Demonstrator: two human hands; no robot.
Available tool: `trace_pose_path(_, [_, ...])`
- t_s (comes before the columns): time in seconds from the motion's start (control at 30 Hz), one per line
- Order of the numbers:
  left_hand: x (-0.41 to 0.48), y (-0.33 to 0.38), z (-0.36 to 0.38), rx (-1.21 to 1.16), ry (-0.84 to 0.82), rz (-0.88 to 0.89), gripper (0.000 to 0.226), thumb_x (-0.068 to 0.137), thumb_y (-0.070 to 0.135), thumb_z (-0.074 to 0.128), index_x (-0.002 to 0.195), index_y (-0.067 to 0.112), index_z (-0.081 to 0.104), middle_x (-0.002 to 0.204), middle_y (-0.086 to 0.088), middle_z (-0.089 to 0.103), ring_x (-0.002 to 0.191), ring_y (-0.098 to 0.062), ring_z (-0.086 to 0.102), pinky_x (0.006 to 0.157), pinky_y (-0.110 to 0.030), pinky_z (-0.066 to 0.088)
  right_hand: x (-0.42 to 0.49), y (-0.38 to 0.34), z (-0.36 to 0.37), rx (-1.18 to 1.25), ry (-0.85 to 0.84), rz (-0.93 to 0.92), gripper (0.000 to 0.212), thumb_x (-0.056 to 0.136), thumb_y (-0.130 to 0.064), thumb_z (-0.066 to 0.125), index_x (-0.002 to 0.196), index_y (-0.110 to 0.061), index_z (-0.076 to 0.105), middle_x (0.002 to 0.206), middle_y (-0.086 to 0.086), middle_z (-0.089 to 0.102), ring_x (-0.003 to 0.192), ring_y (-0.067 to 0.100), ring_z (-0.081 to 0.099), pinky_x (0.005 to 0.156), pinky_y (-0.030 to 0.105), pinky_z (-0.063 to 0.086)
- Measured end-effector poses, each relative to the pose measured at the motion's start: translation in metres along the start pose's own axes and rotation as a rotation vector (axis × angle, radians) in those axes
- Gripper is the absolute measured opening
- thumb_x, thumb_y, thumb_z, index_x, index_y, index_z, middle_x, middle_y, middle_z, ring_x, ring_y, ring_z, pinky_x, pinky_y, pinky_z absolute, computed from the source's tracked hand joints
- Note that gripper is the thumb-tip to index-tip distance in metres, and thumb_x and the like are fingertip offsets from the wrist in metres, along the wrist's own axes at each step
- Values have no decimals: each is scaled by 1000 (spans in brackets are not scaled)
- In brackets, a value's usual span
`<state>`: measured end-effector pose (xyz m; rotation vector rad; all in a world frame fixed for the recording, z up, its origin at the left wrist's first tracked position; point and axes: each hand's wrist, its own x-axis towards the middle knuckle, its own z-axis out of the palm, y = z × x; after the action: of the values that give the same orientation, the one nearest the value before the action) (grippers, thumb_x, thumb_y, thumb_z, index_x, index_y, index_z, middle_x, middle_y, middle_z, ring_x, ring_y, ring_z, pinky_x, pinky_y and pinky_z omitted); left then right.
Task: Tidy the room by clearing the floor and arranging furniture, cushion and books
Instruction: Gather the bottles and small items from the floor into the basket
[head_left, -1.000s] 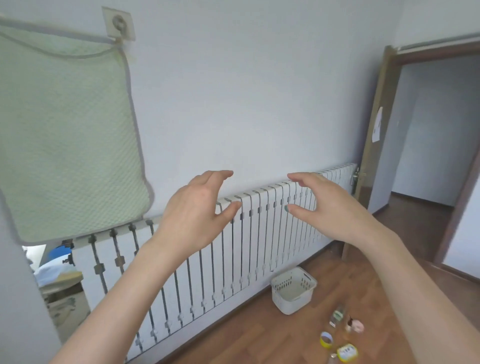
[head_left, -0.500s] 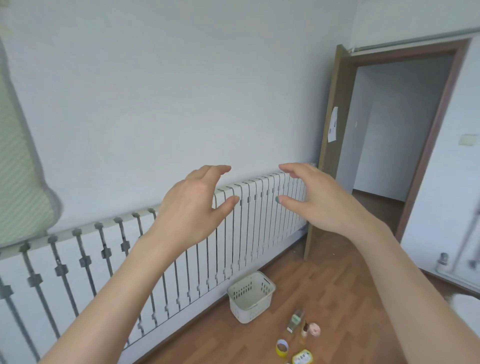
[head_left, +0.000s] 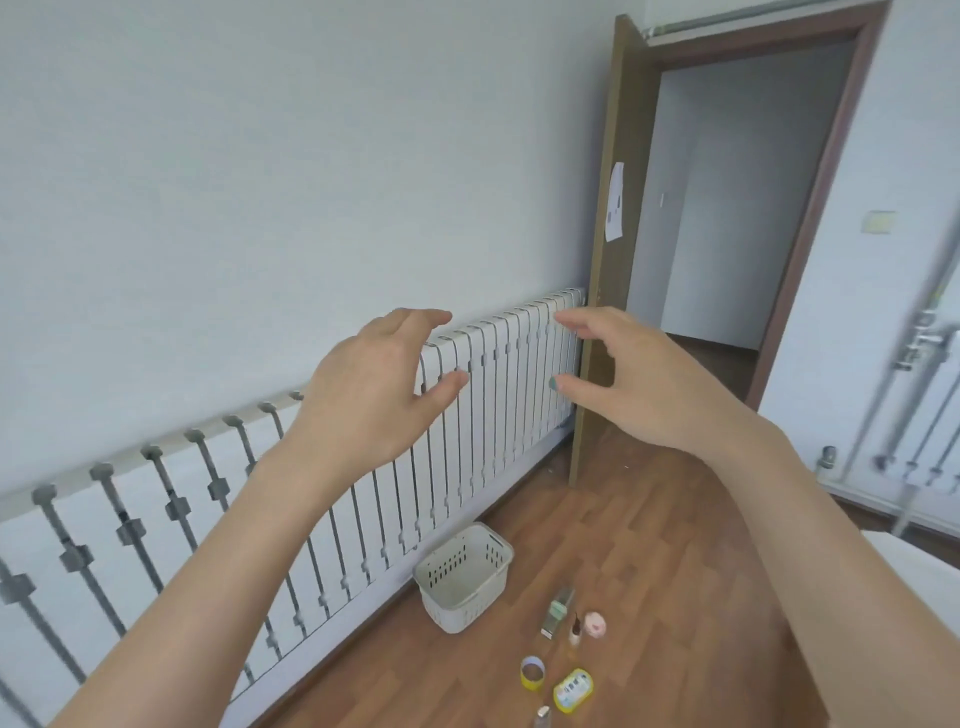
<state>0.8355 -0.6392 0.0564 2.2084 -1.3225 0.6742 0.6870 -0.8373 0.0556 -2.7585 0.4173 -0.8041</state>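
My left hand (head_left: 376, 387) and my right hand (head_left: 631, 376) are raised in front of me at chest height, fingers curved and apart, holding nothing. Far below them a white perforated basket (head_left: 464, 576) stands empty on the wooden floor beside the wall. To its right several small items lie loose on the floor: a green tube (head_left: 557, 610), a pink-lidded jar (head_left: 595, 623), a roll of tape (head_left: 532, 673) and a yellow packet (head_left: 573, 689).
A long white radiator (head_left: 498, 384) runs along the left wall. A brown door (head_left: 605, 249) stands open onto a hallway. Pipes (head_left: 906, 395) run down the right wall, and a white surface (head_left: 904, 558) pokes in at the right edge.
My view has swung right: the green cloth on the wall has left the frame and the doorway and right wall have come in. Both hands stay raised and empty.
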Motion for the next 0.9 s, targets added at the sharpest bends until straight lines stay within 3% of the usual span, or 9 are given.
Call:
trace_pose_path(0.17, [56, -13, 60, -69, -6, 68, 51, 91, 47, 53, 137, 27, 43, 137, 12, 48, 105, -17, 57, 83, -28, 38, 37, 44, 16, -47, -7, 91, 61, 92, -47, 59, 147, -35, 36, 148, -18, 39, 132, 1, 39, 103, 19, 29])
trace_pose_path(0.37, [122, -45, 128, -128, -26, 150, 52, 90, 47, 53, 136, 24, 45, 135, 7, 50, 117, -16, 52, 92, -32, 39, 95, 85, 40, -58, -24, 192, 60, 92, -41, 62, 147, -31, 38, 148, -16, 41, 134, 4, 41, 111, 29, 35])
trace_pose_path(0.9, [233, -119, 241, -192, -87, 216, 49, 89, 44, 58, 132, 23, 49, 134, 8, 52, 122, -14, 48, 93, -27, 37, 201, 159, 121, -93, -40, 314, 62, 92, -43, 62, 147, -30, 36, 149, -13, 41, 132, 6, 44, 107, 25, 37])
